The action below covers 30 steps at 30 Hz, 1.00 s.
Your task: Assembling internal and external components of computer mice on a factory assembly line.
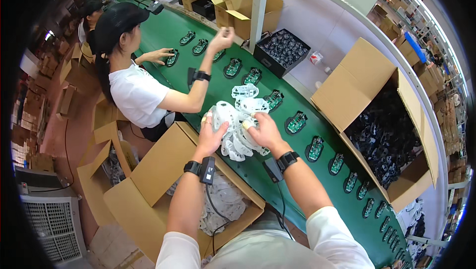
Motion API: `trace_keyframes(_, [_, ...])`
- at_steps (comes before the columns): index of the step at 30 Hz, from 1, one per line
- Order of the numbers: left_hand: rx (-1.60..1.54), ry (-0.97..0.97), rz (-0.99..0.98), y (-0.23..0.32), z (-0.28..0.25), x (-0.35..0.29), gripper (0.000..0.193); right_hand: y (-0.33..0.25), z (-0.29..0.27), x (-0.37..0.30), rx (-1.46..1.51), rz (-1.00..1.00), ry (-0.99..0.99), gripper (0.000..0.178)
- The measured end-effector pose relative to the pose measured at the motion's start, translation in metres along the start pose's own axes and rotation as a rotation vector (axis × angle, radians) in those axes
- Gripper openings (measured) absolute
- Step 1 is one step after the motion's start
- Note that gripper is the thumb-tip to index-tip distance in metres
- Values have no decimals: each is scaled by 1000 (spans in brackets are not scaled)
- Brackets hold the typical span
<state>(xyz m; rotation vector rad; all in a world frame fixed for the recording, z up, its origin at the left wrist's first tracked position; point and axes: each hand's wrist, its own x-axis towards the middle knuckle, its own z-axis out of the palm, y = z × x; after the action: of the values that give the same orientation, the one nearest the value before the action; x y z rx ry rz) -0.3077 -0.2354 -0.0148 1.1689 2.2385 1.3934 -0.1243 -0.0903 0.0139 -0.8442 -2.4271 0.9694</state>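
While both hands, the left hand (210,137) and right hand (263,129), squeeze a bunch of white plastic shells (237,130) mid-frame, I think the next move is placing one on the green belt (277,155).

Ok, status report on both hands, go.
Left hand and right hand both gripping a stack of white plastic shells over the green conveyor belt. Two loose shells just ahead. Co-worker's arm close on the left.
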Motion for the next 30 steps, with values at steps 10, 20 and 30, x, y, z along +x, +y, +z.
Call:
trace_keyframes(10, [-195, 348, -551, -74, -98, -244, 50, -64, -1, -169, 679, 142, -427, 28])
trace_keyframes(20, [201, 263, -1163, -161, -74, -364, 104, -48, 217, -155, -238, 162, -904, 94])
trace_keyframes(30, [172, 176, -1023, -125, -22, -379, 80, -43, 198, -169, -175, 384, -850, 84])
